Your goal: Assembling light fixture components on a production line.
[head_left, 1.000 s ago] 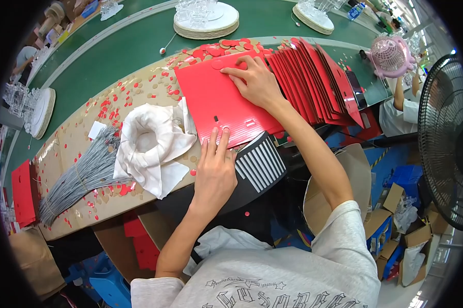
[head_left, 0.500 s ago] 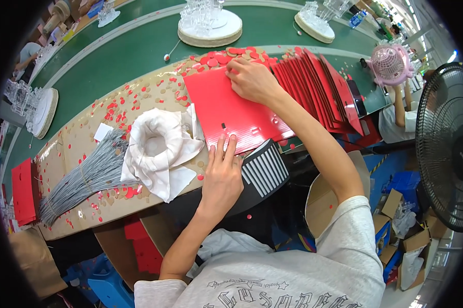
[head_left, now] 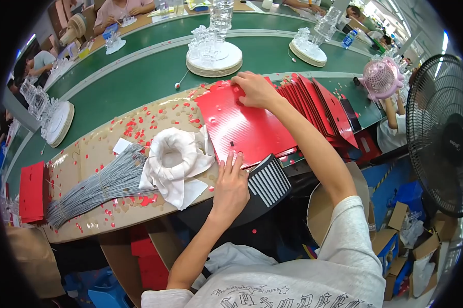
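Note:
A red corrugated board (head_left: 242, 126) lies flat on the bench before me, with small slots and holes in it. My right hand (head_left: 254, 90) is at its far edge, fingers bent over that edge and closed on it; the fingertips are partly hidden. On the near edge rests my left hand (head_left: 231, 187), fingers stretched out over the board. Just right of the board stands a row of folded red corrugated pieces (head_left: 313, 105). To its left sit a rolled white cloth ring (head_left: 177, 154) and a bundle of grey wire ties (head_left: 100, 182).
Red and brown punched-out discs (head_left: 139, 123) litter the cardboard-covered bench. Beyond runs a green conveyor (head_left: 139, 77) carrying clear models on round white bases (head_left: 216, 59). A black fan (head_left: 442, 133) stands at right, a pink fan (head_left: 381, 77) farther back. Other people work across the conveyor.
The view has tilted up, so the bench appears lower and people across the conveyor show. My right hand's fingers have shifted slightly at the board's far edge; my left hand stays on the near edge.

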Demonstrator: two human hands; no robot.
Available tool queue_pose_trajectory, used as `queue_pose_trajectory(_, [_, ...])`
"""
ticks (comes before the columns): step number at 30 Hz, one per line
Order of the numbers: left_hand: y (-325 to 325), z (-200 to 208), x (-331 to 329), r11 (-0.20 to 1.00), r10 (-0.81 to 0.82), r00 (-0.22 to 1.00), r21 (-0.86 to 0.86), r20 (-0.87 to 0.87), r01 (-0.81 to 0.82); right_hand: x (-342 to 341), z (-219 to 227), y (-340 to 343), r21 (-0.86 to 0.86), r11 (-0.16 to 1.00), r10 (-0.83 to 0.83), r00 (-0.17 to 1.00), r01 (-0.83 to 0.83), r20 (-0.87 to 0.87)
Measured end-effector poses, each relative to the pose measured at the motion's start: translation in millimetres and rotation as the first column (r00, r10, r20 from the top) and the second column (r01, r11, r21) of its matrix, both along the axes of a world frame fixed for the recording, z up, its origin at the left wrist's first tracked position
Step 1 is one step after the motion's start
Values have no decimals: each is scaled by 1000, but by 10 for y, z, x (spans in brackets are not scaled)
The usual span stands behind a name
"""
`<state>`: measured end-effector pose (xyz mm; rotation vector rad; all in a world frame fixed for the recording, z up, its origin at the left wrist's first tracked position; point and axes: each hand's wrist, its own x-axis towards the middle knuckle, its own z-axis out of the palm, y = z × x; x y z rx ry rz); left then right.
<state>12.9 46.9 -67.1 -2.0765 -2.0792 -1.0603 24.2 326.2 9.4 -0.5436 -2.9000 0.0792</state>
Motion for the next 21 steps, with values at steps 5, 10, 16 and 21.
queue_pose_trajectory(5, [-175,167,-91,976,2,972,210,235,-53,47,648,-52,316,946,216,869,-73,-445])
queue_pose_trajectory(10, [-418,608,-94,987,71,922,104,379,-119,1129,1692,994,-126,983,-184,624,136,-760])
queue_pose_trajectory(16, [-395,639,-12,993,114,810,-85,575,-79,2502,774,1636,-451,681,-716,656,577,-241])
queue_pose_trajectory(21, [-348,591,105,987,106,864,-157,493,-32,2683,78,1714,-515,631,-727,674,580,-132])
